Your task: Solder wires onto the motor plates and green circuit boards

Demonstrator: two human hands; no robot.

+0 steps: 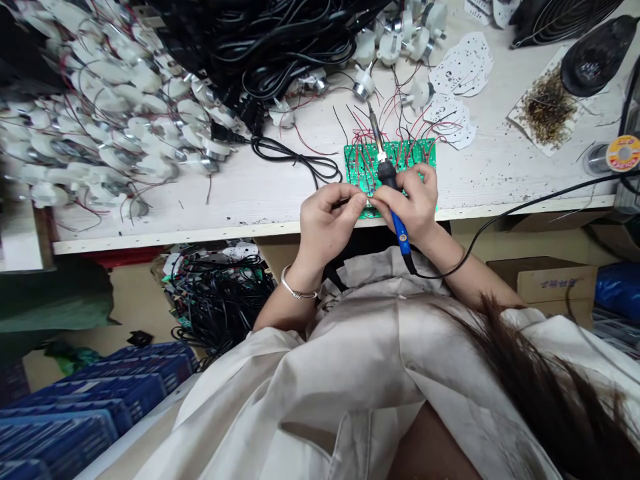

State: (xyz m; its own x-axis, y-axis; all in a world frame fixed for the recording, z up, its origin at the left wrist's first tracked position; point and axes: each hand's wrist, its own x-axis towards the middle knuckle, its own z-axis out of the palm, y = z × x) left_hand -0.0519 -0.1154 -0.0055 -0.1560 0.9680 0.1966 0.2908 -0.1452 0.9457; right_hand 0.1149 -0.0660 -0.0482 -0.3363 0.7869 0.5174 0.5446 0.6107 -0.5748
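Note:
A green circuit board (425, 155) lies at the table's front edge, with several red and black wires standing up from it. My right hand (415, 200) holds a soldering iron (400, 232) with a blue handle, its metal tip pointing away from me above the board. The thumb and forefinger of my left hand (330, 220) are pinched together over the board's near left part. My right fingertips meet them there. Whatever is between the fingertips is too small to make out.
Black power cables (300, 40) are heaped at the back, beside many white motor units (145, 127) on the left. White cut-out boards (463, 63), a dirty solder-residue sheet (547, 110) and a solder spool (623, 155) stand right. The iron's cord (500, 223) runs right.

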